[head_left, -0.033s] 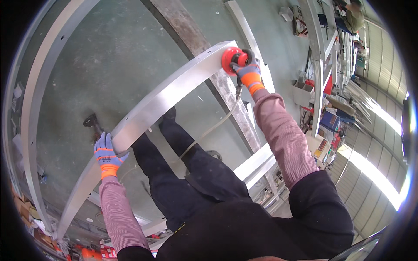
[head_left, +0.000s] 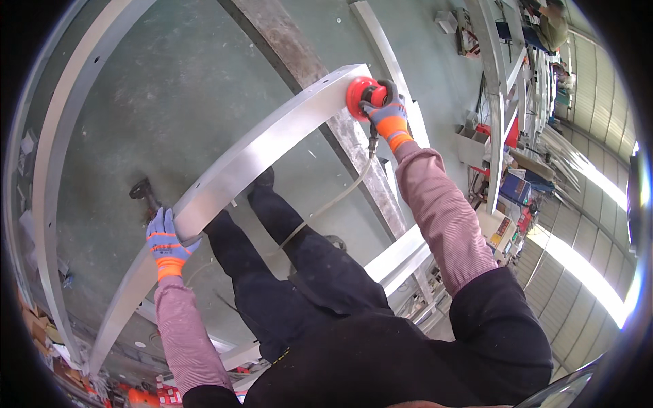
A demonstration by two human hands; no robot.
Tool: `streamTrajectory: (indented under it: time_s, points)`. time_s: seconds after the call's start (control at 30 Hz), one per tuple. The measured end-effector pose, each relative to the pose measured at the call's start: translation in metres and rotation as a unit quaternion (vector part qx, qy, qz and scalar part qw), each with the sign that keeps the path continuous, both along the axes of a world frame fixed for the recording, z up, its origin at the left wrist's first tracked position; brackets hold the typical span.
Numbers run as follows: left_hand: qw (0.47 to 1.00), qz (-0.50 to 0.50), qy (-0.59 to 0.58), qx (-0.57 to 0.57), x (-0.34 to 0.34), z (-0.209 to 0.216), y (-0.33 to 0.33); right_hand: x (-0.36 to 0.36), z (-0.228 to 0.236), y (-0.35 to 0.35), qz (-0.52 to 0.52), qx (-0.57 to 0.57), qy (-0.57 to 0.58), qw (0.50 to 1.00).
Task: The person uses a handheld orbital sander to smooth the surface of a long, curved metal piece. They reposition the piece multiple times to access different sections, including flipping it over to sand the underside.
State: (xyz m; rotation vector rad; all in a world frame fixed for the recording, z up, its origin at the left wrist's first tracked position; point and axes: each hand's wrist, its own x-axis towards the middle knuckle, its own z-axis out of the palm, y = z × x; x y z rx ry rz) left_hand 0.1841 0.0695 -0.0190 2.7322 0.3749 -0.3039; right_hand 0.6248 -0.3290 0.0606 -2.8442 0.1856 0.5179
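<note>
A long silver metal beam (head_left: 262,153) runs slantwise across the middle, its broad brushed face turned up toward me. My right hand (head_left: 386,113), in a grey and orange glove, is wrapped around a red air sander (head_left: 360,96). The sander's round pad lies against the beam face at its far right end. From the sander a pale air hose (head_left: 337,198) hangs and runs back across my legs. At the beam's near left part, my left hand (head_left: 168,243), gloved alike, grips the edge with its fingers over the side; its thumb lies by the lower edge.
Beneath the beam a rough brown-grey steel bar (head_left: 289,41) crosses the green floor. Curved metal profiles (head_left: 53,146) stand at the left. A dark tool or stand (head_left: 144,192) is beyond my left hand. Metal frames (head_left: 496,109) and a grey bin (head_left: 472,146) are at the right; people work far off.
</note>
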Motion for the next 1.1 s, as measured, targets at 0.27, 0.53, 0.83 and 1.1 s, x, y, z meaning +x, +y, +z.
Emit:
streamTrajectory:
  time_s: [0.27,0.53,0.83,1.1]
  points:
    - [0.999,0.020,0.037,-0.012,0.003,0.002,-0.002,0.052,-0.002,0.013,0.038,-0.015,0.004,0.999]
    - [1.000,0.014,0.021,-0.008,0.002,0.004,0.000,0.034,-0.002,-0.004,0.021,-0.022,-0.004,1.000]
    - [1.000,0.011,0.022,0.000,0.006,0.003,-0.004,0.030,-0.007,-0.031,0.064,-0.072,-0.013,0.995]
    - [1.000,0.007,0.021,0.011,0.004,0.003,-0.004,0.050,0.013,-0.027,0.064,-0.057,0.044,0.995]
